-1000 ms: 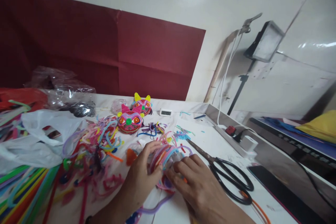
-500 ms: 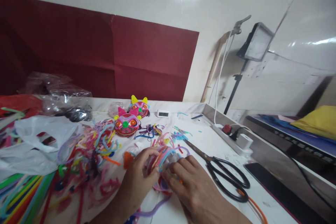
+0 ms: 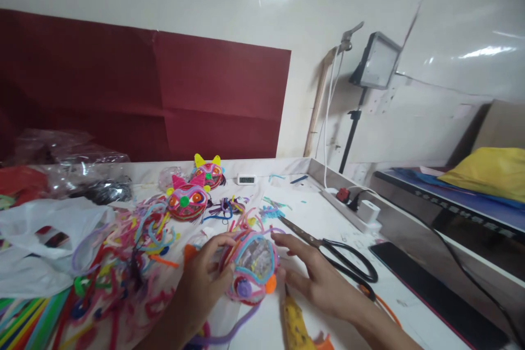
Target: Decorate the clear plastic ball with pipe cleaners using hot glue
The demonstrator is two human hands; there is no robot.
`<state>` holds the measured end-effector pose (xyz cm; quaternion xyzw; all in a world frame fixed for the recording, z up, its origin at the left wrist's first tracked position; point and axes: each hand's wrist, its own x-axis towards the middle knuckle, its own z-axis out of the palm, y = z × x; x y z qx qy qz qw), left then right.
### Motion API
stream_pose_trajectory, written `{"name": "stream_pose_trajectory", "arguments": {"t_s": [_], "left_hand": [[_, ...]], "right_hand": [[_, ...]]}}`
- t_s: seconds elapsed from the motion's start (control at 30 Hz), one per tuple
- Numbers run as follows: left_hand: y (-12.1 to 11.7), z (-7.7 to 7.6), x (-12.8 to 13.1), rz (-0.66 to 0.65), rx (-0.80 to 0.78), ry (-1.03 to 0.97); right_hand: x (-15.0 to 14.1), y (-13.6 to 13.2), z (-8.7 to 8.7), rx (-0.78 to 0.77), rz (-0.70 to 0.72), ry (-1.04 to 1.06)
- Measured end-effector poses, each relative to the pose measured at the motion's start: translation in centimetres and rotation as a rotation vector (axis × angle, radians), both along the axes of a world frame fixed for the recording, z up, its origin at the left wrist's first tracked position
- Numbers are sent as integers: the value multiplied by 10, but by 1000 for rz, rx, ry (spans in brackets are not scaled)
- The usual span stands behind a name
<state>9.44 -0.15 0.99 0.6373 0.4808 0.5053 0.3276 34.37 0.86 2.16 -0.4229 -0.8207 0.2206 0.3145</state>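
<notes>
My left hand (image 3: 207, 281) grips the left side of a round pipe-cleaner animal face (image 3: 257, 254), thumb and fingers closed on its edge. The craft has a light-blue outlined clear area, a purple pom-pom nose and an orange pom-pom at the side. My right hand (image 3: 318, 279) is open, its fingers apart just right of the craft; whether the fingertips touch it I cannot tell. A yellow-handled tool (image 3: 294, 320) lies below the right hand, partly hidden. Black-handled scissors (image 3: 332, 249) rest to the right. A purple pipe cleaner (image 3: 233, 333) curves below the craft.
Two finished-looking animal faces, one pink-eared (image 3: 187, 197) and one yellow-eared (image 3: 208, 170), stand behind. Loose pipe cleaners (image 3: 135, 251) and a white plastic bag (image 3: 49, 251) cover the left. A small digital clock (image 3: 246, 179), phone (image 3: 435, 295) and power strip (image 3: 369, 219) are also there.
My right hand has come off the craft and opened to its right. The craft's front now shows, still in my left hand. The yellow-handled tool has come into view. The camera view has shifted slightly.
</notes>
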Motion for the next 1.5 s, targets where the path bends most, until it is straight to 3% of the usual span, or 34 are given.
{"name": "stream_pose_trajectory", "arguments": {"t_s": [0.13,0.33,0.63,0.93,1.3,1.5], "left_hand": [[3,-2,-4,-50,-15,-36],[9,-3,-13,-181,-41,-56],[4,10,-16,-208,-62,12],[5,7,-19,-239,-34,-34],[8,5,-21,-290,-1,-82],[15,-4,-27,-337,27,-98]], "right_hand": [[-3,-3,-1,-23,93,70],[0,-4,-3,-46,52,91],[2,-10,-5,44,107,75],[3,-13,-9,90,105,-32],[0,-14,-12,200,118,28],[0,-15,-11,174,108,30]]}}
